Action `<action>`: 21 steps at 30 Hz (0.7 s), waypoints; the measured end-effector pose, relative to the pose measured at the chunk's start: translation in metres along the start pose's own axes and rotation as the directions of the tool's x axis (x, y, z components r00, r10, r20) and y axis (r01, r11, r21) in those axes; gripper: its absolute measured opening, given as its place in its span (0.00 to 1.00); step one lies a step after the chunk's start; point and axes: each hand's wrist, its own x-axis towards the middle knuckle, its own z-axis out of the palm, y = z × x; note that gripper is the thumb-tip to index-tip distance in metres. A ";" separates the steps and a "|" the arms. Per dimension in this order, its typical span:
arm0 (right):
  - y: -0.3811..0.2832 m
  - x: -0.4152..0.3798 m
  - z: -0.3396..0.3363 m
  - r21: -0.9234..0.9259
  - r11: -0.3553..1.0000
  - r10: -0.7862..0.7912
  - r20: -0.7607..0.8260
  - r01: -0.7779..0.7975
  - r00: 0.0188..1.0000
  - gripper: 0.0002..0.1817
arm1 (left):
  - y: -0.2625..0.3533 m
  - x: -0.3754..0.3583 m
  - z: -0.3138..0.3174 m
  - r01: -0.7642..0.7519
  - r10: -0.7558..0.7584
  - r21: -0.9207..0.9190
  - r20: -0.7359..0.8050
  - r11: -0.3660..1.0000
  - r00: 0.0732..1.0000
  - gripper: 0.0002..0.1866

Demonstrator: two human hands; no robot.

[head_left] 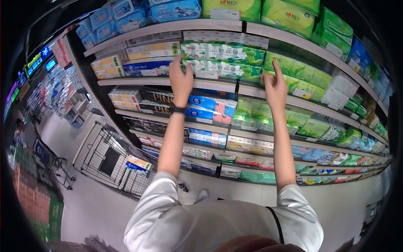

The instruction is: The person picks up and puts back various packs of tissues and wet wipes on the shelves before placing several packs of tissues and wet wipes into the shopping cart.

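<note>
Closest to the camera is the person's own body: a white short-sleeved top with a thin dark strap across the right shoulder, both bare arms stretched up and forward toward a store shelf.

The left hand wears a dark wristband. Its fingers are spread and loosely open, gripping nothing, their tips against or just in front of the green-and-white tissue packs stacked on the shelf board directly beyond them; whether they actually touch the wrapping cannot be told. Just left of these fingers lie blue and white boxed packs, and just below the wrist sit blue tissue packs with dark boxes beside them.

The right hand is raised with its index finger pointing straight up and the other fingers curled loosely; it holds nothing. Beyond and right of that finger lie light green soft packs, and below the palm are smaller green packs.

Farther up, above both sets of fingers, the top board carries pale blue packs and large green packs. Far down to the left of the left fingers stands a wire shopping cart on the pale floor.
</note>
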 end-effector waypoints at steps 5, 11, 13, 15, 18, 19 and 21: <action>0.174 -0.261 -0.077 0.076 0.912 0.378 0.232 -0.404 0.896 0.13 | 0.003 -0.336 -0.152 0.267 -0.360 0.245 0.537 0.932 0.763 0.10; 0.300 -0.667 -0.267 -0.825 0.373 0.917 0.256 -0.425 0.307 0.16 | 0.169 -0.760 -0.545 0.122 -0.710 0.974 0.221 0.189 -0.669 0.18; 0.272 -0.704 -0.294 -0.884 0.281 0.960 0.265 -0.374 0.094 0.16 | 0.235 -0.770 -0.594 0.245 -0.710 0.964 0.101 -0.104 -0.697 0.17; 0.250 -0.720 -0.294 -0.901 0.288 0.944 0.324 -0.325 -0.062 0.16 | 0.270 -0.775 -0.615 0.356 -0.721 0.898 0.066 -0.259 -0.690 0.17; 0.247 -0.718 -0.267 -0.873 0.395 0.872 0.454 -0.286 -0.181 0.15 | 0.291 -0.797 -0.634 0.480 -0.742 0.801 0.070 -0.357 -0.667 0.16; 0.253 -0.714 -0.249 -0.854 0.437 0.844 0.498 -0.282 -0.201 0.15 | 0.290 -0.806 -0.643 0.507 -0.751 0.785 0.084 -0.355 -0.655 0.16; 0.265 -0.705 -0.200 -0.808 0.520 0.785 0.580 -0.277 -0.217 0.14 | 0.270 -0.826 -0.664 0.512 -0.792 0.830 0.154 -0.220 -0.591 0.16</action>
